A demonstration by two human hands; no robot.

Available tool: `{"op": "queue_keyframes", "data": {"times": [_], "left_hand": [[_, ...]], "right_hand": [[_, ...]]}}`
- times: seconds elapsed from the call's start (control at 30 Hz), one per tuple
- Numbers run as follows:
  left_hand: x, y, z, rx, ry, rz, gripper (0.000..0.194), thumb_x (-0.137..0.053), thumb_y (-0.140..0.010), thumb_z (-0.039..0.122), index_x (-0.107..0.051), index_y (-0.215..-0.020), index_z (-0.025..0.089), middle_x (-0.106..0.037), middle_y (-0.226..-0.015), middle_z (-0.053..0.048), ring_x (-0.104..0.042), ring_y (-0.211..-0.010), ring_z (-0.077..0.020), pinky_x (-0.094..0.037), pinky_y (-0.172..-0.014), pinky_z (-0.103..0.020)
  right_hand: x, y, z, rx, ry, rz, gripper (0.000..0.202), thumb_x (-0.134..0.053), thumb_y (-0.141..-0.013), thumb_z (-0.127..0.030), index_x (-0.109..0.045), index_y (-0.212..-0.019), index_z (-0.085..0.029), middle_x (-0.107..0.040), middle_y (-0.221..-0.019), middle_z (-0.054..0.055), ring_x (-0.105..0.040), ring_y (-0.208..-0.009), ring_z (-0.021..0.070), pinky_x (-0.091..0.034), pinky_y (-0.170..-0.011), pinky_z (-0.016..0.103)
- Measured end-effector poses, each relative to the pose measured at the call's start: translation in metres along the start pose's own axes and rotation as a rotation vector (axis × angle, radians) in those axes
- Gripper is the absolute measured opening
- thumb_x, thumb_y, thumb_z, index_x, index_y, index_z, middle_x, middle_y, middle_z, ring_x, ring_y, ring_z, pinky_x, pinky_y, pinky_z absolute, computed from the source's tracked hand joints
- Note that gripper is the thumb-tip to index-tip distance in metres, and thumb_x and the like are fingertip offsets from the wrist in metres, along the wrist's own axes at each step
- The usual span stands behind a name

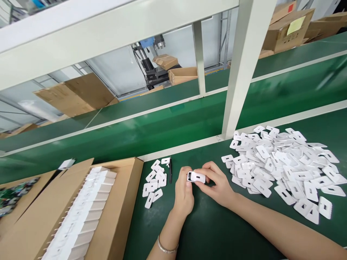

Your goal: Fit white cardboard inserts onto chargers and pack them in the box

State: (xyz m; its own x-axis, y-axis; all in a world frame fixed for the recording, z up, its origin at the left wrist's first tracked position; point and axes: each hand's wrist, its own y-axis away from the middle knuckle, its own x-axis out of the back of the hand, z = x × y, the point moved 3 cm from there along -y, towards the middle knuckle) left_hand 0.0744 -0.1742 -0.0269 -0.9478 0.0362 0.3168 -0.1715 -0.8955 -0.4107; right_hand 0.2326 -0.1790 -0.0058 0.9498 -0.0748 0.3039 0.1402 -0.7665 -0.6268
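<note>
Both hands meet over the green table around a small white plastic housing [193, 176] with a dark opening at its left end. My left hand [184, 191] has its fingers closed on the housing's left side. Between the thumb and fingers of my right hand [215, 183] is a flat white plate [199, 177] with a dark slot, lying against the housing. To the right spreads a large pile of similar white plates [282, 162]. Left of my hands lies a smaller group of white plates [153, 184], with black tweezers [170, 170] beside it.
A cardboard box [130, 195] at the left holds a row of white housings [86, 213]. Further left, green circuit boards [16, 193] lie in cardboard. A pale metal post [241, 68] rises behind the table, and a green ledge [162, 126] runs along the back.
</note>
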Motion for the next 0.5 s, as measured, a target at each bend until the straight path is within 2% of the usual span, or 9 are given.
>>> {"op": "queue_keyframes", "data": {"times": [0.1,0.23,0.33,0.4,0.5], "left_hand": [[-0.002,0.0,0.006,-0.037,-0.026,-0.03,0.046,-0.025,-0.111,0.058,-0.055,-0.113,0.024,-0.054,-0.103,-0.005,-0.055,-0.092,-0.0212,-0.046,-0.079,-0.035],[-0.005,0.003,0.006,0.019,0.047,0.006,0.032,-0.031,-0.113,0.047,-0.054,-0.115,0.025,-0.054,-0.109,-0.005,-0.056,-0.098,-0.0204,-0.048,-0.085,-0.035],[-0.008,0.005,0.004,0.031,0.16,0.039,0.029,-0.031,-0.113,0.044,-0.052,-0.12,0.026,-0.052,-0.117,-0.007,-0.057,-0.1,-0.02,-0.051,-0.087,-0.035],[-0.009,0.007,0.004,0.008,0.156,0.054,0.029,-0.032,-0.113,0.044,-0.052,-0.124,0.026,-0.05,-0.122,-0.008,-0.057,-0.107,-0.0215,-0.052,-0.092,-0.037],[-0.01,0.01,0.006,-0.034,0.069,0.069,0.031,-0.031,-0.113,0.045,-0.053,-0.127,0.027,-0.048,-0.126,-0.01,-0.054,-0.119,-0.024,-0.05,-0.101,-0.042]], "right_hand": [[0.0,0.0,-0.002,0.047,0.007,-0.012,0.031,-0.069,-0.098,-0.018,-0.069,-0.127,-0.03,-0.055,-0.102,0.002,-0.054,-0.07,0.0112,-0.053,-0.061,0.028],[0.0,0.0,-0.001,0.034,-0.014,-0.063,0.03,-0.067,-0.099,-0.023,-0.069,-0.128,-0.032,-0.053,-0.107,0.004,-0.057,-0.076,0.013,-0.054,-0.066,0.031],[-0.002,0.0,0.005,-0.131,-0.114,-0.108,0.036,-0.067,-0.099,-0.034,-0.065,-0.135,-0.031,-0.052,-0.113,0.006,-0.058,-0.082,0.015,-0.057,-0.075,0.034],[-0.003,0.0,0.01,-0.27,-0.2,-0.141,0.039,-0.061,-0.102,-0.044,-0.061,-0.138,-0.028,-0.055,-0.111,0.006,-0.059,-0.087,0.0172,-0.056,-0.078,0.035],[-0.006,0.0,0.012,-0.39,-0.278,-0.218,0.039,-0.047,-0.107,-0.056,-0.063,-0.125,-0.024,-0.062,-0.103,0.005,-0.059,-0.087,0.0182,-0.051,-0.078,0.034]]}}
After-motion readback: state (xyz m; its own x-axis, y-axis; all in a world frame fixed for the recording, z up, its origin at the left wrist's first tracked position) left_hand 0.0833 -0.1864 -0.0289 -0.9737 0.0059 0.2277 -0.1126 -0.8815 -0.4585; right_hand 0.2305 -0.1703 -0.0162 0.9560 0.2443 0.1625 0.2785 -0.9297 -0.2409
